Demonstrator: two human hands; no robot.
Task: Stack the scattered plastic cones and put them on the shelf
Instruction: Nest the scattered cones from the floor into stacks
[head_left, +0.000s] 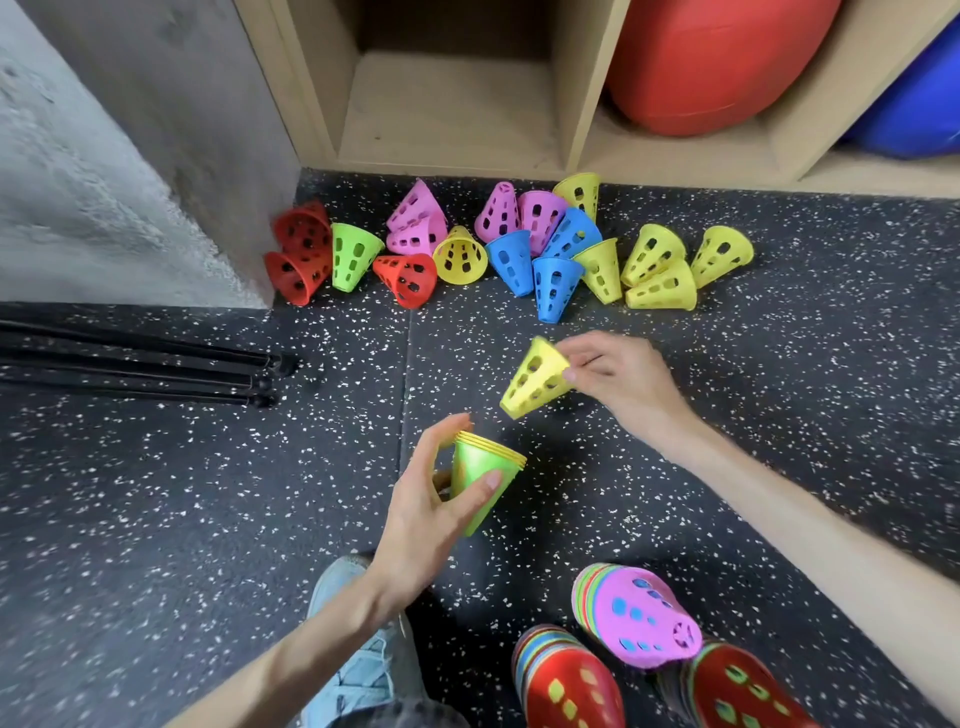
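Fingers of the right hand (618, 374) pinched a loose yellow cone (535, 379) by its narrow end, wide mouth tipped down toward the left, likely so it could drop over the rest. Left hand (431, 499) curled round a small nested stack (485, 475), green outside with yellow rims showing, held mouth-up to receive it. More cones (511, 249) lay scattered on the floor (156, 519) just before the shelf (447, 114), whose nearest cubby looked bare; neighbouring cubbies held a red ball (717, 62) and a blue ball (919, 104). Three finished stacks (634, 613) lay near the person's feet.
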